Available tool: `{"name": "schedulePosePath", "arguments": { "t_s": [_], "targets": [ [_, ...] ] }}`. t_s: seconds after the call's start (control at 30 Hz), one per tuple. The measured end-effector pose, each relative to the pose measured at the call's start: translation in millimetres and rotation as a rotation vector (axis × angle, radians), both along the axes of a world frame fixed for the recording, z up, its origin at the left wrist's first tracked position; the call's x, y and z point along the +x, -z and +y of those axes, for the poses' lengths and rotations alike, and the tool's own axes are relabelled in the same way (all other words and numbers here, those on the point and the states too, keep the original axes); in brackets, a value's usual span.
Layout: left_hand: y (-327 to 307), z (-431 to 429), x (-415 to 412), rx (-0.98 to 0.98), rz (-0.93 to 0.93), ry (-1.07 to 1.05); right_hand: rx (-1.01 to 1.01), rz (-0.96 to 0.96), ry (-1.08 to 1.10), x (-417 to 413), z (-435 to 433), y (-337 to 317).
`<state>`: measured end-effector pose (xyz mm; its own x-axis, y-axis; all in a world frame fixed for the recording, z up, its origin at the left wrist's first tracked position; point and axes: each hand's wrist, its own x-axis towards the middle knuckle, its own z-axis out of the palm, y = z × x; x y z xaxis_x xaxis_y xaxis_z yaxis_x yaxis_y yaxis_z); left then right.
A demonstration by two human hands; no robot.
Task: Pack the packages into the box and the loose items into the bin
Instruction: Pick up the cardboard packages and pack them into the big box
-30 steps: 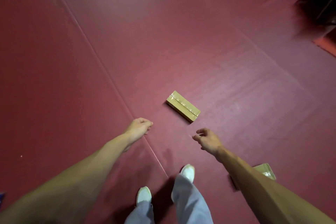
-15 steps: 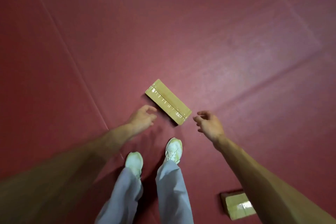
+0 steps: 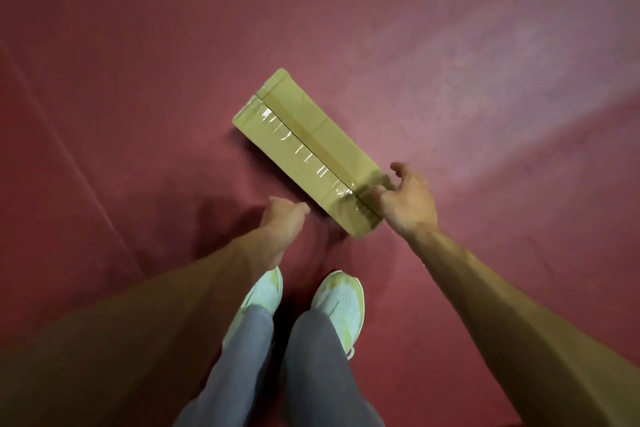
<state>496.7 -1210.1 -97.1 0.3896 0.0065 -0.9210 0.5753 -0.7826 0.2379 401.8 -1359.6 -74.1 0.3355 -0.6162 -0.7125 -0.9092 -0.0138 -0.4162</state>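
Observation:
A long cardboard package, sealed with clear tape along its top, lies diagonally on the red floor. My right hand is at its near right end, where the curled fingertips reach the end edge and the thumb is spread apart above the corner. Just short of the package's near long side hovers my left hand, its fingers loosely curled and holding nothing. No box or bin is in view.
The red mat floor spreads all around, with a seam running diagonally at the left. My two feet in pale shoes stand just behind the package.
I have bent closer, so the package looks larger. My right hand has moved onto its near end and my left hand has come up beside it. The second package at lower right has left the view.

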Motion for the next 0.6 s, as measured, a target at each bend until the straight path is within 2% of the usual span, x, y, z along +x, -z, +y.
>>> {"name": "schedulePosePath", "arguments": {
  "t_s": [0.13,0.23,0.3,0.4,0.47,0.6],
  "targets": [
    [44.5,-14.3,-2.5,-0.092,0.081,-0.188,-0.041,0.012,0.017,5.3,-1.4,50.7],
    [38.4,-21.8,-0.3,-0.114,0.003,-0.240,-0.032,0.055,0.008,3.5,5.0,59.5],
    [26.4,-23.2,-2.0,-0.123,-0.103,-0.134,-0.005,0.040,0.044,-3.7,8.2,50.9],
    [-4.5,-23.4,-4.4,-0.108,-0.239,0.186,0.016,-0.106,0.204,-17.0,16.3,23.8],
    [-34.6,-29.6,-6.8,-0.181,-0.224,0.300,0.029,-0.200,0.365,-27.9,22.6,-2.4],
    [-102.6,-52.2,-14.6,-0.407,-0.139,0.405,0.081,-0.250,0.613,-53.3,33.6,-65.1]
  ]
}}
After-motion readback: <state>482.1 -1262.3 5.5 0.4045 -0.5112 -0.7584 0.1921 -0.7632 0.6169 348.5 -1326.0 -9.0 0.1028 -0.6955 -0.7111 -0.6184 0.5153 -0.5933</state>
